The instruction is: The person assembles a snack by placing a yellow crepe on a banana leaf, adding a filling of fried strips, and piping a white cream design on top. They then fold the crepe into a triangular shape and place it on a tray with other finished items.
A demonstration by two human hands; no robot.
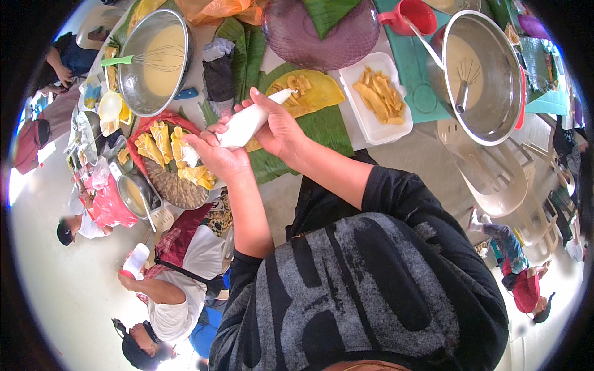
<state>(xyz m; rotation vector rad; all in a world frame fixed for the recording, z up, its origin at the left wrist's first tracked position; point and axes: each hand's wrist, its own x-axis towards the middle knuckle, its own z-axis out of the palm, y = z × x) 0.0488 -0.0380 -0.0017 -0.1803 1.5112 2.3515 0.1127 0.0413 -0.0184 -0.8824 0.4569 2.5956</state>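
Clasped in the grip of left hand (226, 158) and right hand (282, 132): white piping bag (245, 127). Plump, tapering to a narrow tip (over a yellow crêpe (327, 93)).

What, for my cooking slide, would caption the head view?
Left hand and right hand hold a piping bag over a yellow crepe on banana leaf.

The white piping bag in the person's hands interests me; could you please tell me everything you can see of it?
The white piping bag looks like soft, smooth, slightly shiny plastic, plump and filled. It slants, tapering from a wide rear end at lower left to a narrow tip at upper right. The left hand holds the wide end, partly hiding it; the right hand is wrapped around its middle. The tip is over the folded yellow crepe; whether they touch is unclear.
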